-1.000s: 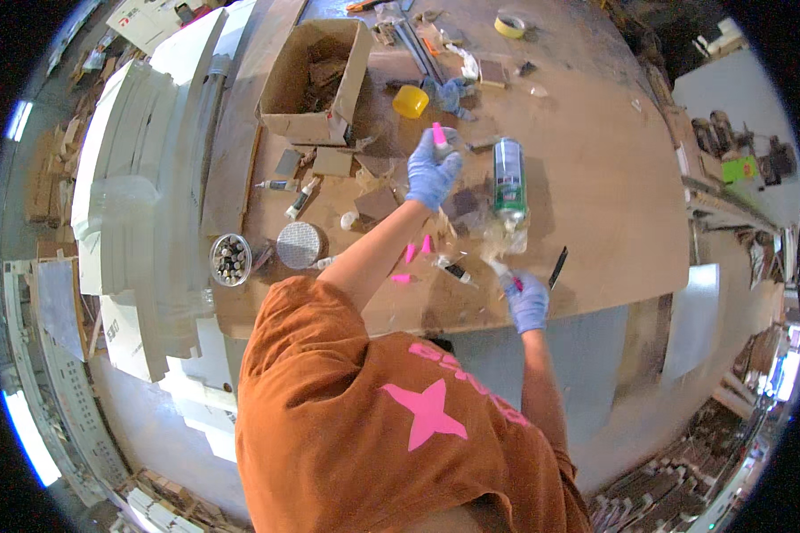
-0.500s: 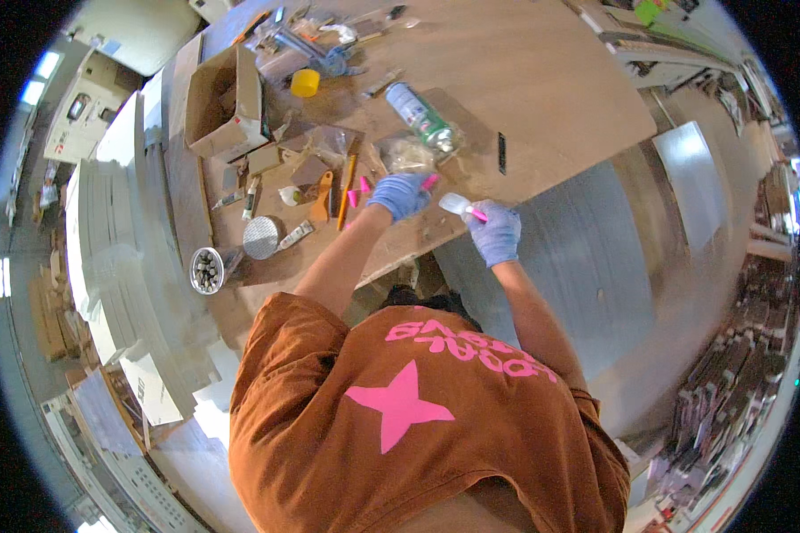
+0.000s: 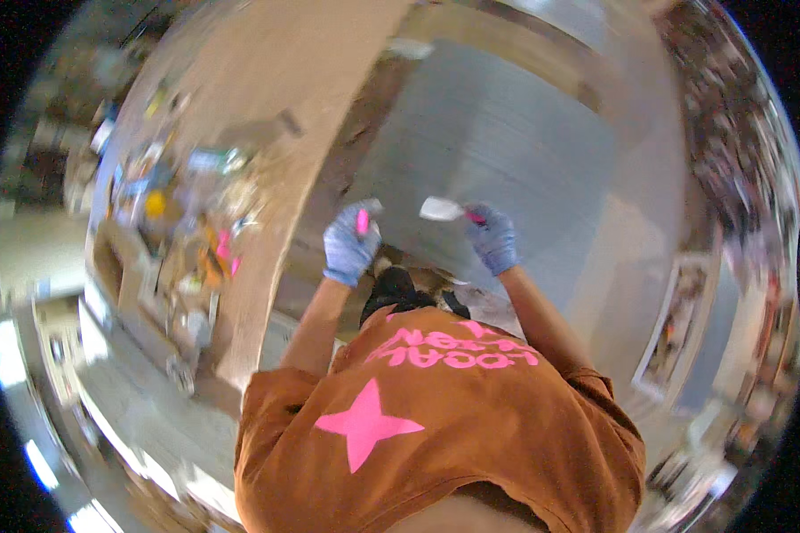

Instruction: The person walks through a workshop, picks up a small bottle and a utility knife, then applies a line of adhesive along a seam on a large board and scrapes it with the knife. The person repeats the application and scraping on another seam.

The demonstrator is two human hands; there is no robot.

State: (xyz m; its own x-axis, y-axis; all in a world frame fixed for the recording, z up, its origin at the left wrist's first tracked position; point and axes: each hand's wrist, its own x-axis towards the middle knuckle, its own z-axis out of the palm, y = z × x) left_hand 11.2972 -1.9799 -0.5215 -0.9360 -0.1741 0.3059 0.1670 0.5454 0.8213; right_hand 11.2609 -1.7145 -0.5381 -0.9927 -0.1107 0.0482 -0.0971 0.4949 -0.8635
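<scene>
In blue gloves, both my hands are raised between the wooden table and a large grey panel (image 3: 516, 124). My left hand (image 3: 350, 249) is closed around a small pink-handled tool (image 3: 363, 221); a short greyish end shows beyond the fingers, its exact kind blurred. Over the panel's near part, my right hand (image 3: 492, 242) grips a spatula (image 3: 439, 209) by its pink handle. Its broad whitish blade points left, toward the other hand, and the two tools are apart.
The wooden table (image 3: 284, 80) stands to the left. On it are a spray can (image 3: 212, 160), a yellow cap (image 3: 156, 203), an orange scraper (image 3: 211, 266) and an open cardboard box (image 3: 124, 258), all smeared by motion. Crowded shelving (image 3: 729, 115) lines the right.
My view has swung right, so the table and its clutter now lie at the left and the grey panel fills the middle. Both hands have left the table edge, still holding their tools.
</scene>
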